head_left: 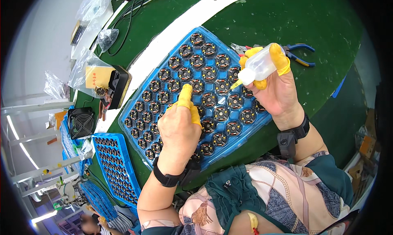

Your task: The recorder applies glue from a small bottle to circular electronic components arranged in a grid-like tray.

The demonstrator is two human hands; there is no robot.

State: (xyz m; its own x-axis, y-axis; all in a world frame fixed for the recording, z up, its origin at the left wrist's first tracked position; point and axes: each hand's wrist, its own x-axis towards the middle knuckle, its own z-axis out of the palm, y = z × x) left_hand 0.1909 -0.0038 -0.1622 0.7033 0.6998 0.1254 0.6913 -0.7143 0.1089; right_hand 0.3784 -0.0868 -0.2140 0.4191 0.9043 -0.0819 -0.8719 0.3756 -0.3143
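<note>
A blue plastic tray (241, 137) lies tilted on the green table, filled with rows of small round motor stators (221, 113) with dark windings and yellow bits. Over its middle is my left hand (180, 122), in yellow finger cots. Its index finger stretches out to a stator (197, 87), and the other fingers are partly hidden. My right hand (278, 87), also in yellow finger cots, is closed around a translucent squeeze bottle (260, 67). The bottle tilts down to the left, its yellow nozzle (236, 85) close above the stators on the tray's right side.
Blue-handled pliers (302, 55) lie beyond the bottle. A second blue tray of stators (116, 167) stands at left, near a black fan (82, 123). A dark box (118, 87) and plastic bags (82, 77) sit past the white strip. A co-worker (110, 224) is at lower left.
</note>
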